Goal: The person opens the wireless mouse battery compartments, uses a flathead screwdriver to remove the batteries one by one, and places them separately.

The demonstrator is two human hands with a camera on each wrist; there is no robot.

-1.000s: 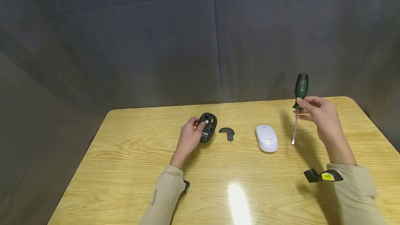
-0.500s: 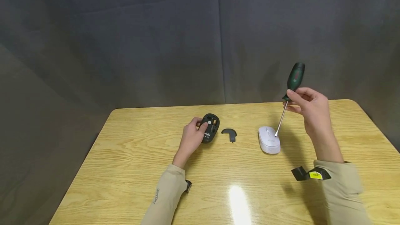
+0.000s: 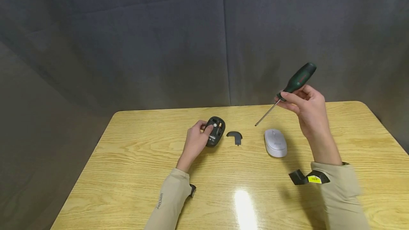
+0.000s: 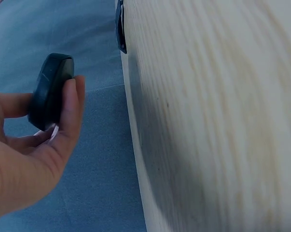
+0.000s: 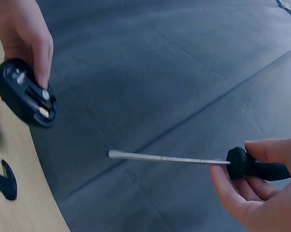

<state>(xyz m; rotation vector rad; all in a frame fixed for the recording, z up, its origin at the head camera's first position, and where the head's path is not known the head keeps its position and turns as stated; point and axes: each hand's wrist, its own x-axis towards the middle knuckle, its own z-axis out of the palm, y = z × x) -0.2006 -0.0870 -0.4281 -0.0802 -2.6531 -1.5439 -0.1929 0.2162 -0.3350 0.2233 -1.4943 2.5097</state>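
Note:
My left hand (image 3: 197,139) grips a black computer mouse (image 3: 218,138) by its left side, underside up, with the thumb on its base. In the right wrist view the battery bay of that mouse (image 5: 20,96) lies uncovered, a battery showing inside. My right hand (image 3: 308,107) holds a green-handled flat-blade screwdriver (image 3: 299,78) near the collar. Its metal shaft (image 5: 169,158) slants down to the left, the tip in the air between the two mice. On the table between the hands lie a black curved battery cover (image 3: 235,136) and a white mouse (image 3: 275,143).
The wooden table (image 3: 134,173) has rounded far corners. Behind it hangs a dark grey curtain (image 3: 159,45). Each sleeve carries a black wrist strap, the right one (image 3: 314,178) with a yellow label.
My right hand has moved left with the screwdriver, whose shaft has swung from nearly upright to slanting left, past the white mouse. The left hand keeps its hold on the black mouse.

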